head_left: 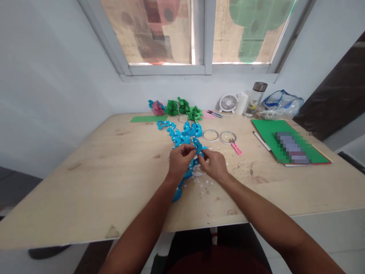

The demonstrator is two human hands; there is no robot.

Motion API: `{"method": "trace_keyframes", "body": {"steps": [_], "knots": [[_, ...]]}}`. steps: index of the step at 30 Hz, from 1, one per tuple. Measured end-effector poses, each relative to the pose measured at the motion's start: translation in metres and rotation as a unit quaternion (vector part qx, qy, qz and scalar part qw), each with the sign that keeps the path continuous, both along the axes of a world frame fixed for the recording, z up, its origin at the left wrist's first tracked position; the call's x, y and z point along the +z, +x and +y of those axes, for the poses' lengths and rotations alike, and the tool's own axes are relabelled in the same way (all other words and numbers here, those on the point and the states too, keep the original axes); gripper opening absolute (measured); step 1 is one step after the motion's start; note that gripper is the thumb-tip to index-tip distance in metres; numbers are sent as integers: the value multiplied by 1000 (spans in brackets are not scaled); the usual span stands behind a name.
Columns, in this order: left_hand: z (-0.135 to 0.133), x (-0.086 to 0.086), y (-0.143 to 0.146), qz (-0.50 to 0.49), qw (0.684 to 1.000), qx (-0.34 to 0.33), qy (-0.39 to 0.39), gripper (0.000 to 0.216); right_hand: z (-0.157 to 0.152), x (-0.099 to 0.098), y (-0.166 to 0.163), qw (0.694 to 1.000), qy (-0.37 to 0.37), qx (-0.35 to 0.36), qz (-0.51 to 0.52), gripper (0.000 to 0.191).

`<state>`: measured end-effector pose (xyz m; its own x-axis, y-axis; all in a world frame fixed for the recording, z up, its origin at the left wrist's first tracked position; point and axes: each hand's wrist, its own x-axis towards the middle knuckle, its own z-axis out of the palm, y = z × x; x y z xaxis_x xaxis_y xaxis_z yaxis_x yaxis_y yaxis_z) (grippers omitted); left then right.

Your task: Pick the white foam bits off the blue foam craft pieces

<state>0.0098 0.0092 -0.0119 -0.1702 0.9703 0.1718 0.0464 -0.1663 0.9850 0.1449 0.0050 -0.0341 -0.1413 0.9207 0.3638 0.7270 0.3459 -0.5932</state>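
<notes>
Both hands meet over the middle of the wooden table (122, 171). My left hand (181, 160) is closed, thumb and fingers pinching a curved blue paper piece (196, 144). From the other side my right hand (213, 163) pinches the same piece at its edge. Around and beneath the hands lie many more blue paper pieces (176, 139) with small white patches on them, some stretching toward the back and one (177, 195) by my left wrist. Tiny white scraps (203, 180) are scattered below the right hand. The fingertips partly cover the held piece.
Right of the hands lie two tape rolls (210, 135) (228, 137) and pink-handled snips (236, 147). Green paper flowers (172, 108), a pink one (157, 108), a small fan (228, 103) and a bottle (255, 99) line the back. Green sheets (270, 129) and a pen (261, 141) lie right.
</notes>
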Motion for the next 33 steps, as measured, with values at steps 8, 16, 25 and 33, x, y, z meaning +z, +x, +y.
{"method": "trace_keyframes", "body": {"steps": [8, 16, 25, 33], "knots": [[-1, -5, 3, 49, 999, 0, 17, 9, -5, 8, -4, 996, -52, -48, -62, 21], [1, -8, 5, 122, 990, -7, 74, 7, -1, 7, -4, 992, -104, -54, -55, 21], [1, -10, 5, 128, 989, -15, 79, 9, -1, 6, -5, 989, -106, -61, -81, 26], [1, -12, 4, 128, 988, -19, 86, 9, -2, 6, -4, 985, -105, -61, -121, 28]]}}
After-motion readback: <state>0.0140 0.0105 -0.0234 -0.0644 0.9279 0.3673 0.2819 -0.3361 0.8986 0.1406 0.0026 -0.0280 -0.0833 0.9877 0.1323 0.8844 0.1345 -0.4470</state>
